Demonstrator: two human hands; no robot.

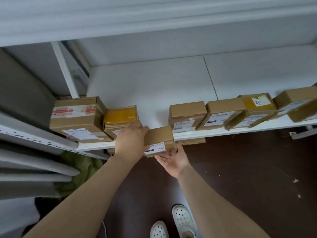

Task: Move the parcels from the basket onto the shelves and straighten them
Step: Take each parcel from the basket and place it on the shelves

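A small brown cardboard parcel (160,136) with a white label hangs at the front edge of the white shelf (154,93), in the gap between shelved parcels. My left hand (131,140) grips its left side, fingers curled over the top. My right hand (173,159) supports it from underneath with the palm up and fingers under the box. To the left stand a large taped box (77,115) and a yellow-taped parcel (121,115). On the right a row of several brown parcels (223,112) lines the shelf front, some tilted. No basket is visible.
A grey metal shelving upright (34,136) juts in at the left. Below the shelf lies dark brown floor (240,169), with my white shoes (181,219) at the bottom. Green fabric (82,167) sits under the left rack. Another parcel (192,141) peeks from a lower shelf.
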